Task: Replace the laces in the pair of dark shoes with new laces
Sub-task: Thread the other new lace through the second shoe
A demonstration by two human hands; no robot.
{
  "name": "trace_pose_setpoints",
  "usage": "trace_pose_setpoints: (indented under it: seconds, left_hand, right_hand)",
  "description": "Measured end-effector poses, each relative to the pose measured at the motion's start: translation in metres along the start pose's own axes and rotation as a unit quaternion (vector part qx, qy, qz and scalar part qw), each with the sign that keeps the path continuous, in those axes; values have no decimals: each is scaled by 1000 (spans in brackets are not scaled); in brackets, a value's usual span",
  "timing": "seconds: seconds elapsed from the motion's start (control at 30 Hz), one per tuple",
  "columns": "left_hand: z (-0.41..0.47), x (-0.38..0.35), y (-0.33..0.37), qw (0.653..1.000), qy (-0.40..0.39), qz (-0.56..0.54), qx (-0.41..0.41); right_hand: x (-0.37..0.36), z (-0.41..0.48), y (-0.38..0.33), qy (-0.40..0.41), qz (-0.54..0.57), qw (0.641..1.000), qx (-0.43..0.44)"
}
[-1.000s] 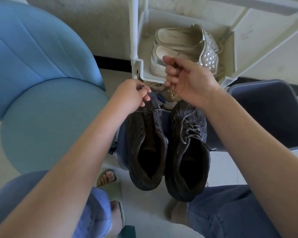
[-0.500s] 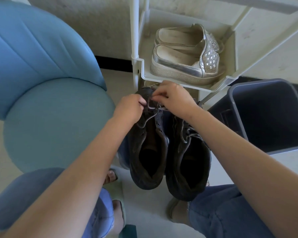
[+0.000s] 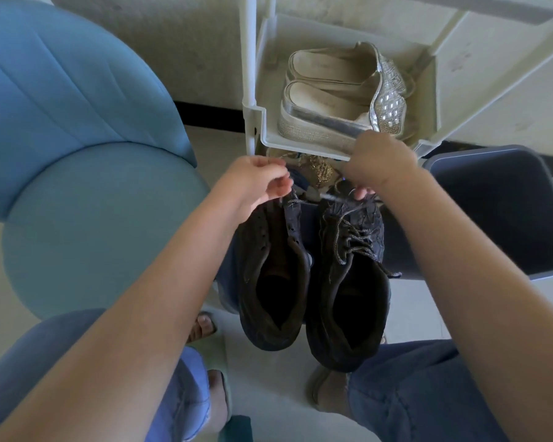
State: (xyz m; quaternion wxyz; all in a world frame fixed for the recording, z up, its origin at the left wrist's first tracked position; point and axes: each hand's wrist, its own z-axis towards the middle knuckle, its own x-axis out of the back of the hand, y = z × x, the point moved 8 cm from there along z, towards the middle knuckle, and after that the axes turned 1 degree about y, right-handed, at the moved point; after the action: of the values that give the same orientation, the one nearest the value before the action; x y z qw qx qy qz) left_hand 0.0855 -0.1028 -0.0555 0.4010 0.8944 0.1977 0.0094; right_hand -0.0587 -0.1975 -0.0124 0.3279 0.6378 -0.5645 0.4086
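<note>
Since half a second ago the hands have drawn apart: the right hand (image 3: 377,167) has swung rightward above the toe of the right dark shoe (image 3: 348,282), its fingers curled round a grey lace (image 3: 329,196) that stretches across to the left hand (image 3: 256,183), which pinches it at the toe of the left dark shoe (image 3: 272,275). Both shoes lie side by side, openings toward the person, below a white shoe rack (image 3: 252,90) holding silver slip-ons (image 3: 329,103); a dark bin (image 3: 508,202) stands at the right.
</note>
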Motion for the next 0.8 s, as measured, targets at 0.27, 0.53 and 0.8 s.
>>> trace_pose_setpoints:
  seconds: [0.27,0.53,0.8]
  left_hand:
    - [6,15,6,969,93,203,-106]
    - [14,27,3,852,173,481,-111]
    - [25,31,-24,871,135,473,-6]
  right_hand:
    - [54,-14,-8,174,286,939,78]
    - [-40,-27,-76,-83,220,936,264]
    - [-66,-15,-75,-30,156,958,237]
